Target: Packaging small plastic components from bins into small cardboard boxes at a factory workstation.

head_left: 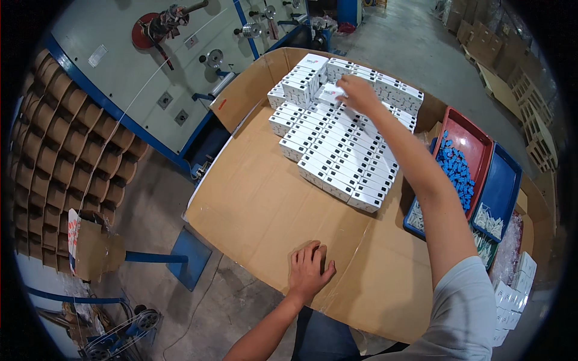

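Many small white boxes (340, 144) with dark square marks stand packed in rows at the far side of a cardboard-covered table (259, 198), some stacked higher at the back. My right arm reaches across to the stack. There my right hand (359, 95) grips the right end of a white box (329, 94), which lies with its broad face up on top of the rows. Its fingertips are partly hidden. Near the table's front edge, my left hand (309, 271) rests on the bare cardboard, fingers apart and holding nothing.
To the right, a red tray (478, 135) holds small blue pieces (456, 171). Beside it are a blue tray (504, 177), white pieces (489, 222) and more white boxes (512, 304). A raised cardboard flap (250, 87) borders the back left, near a grey machine (120, 66).
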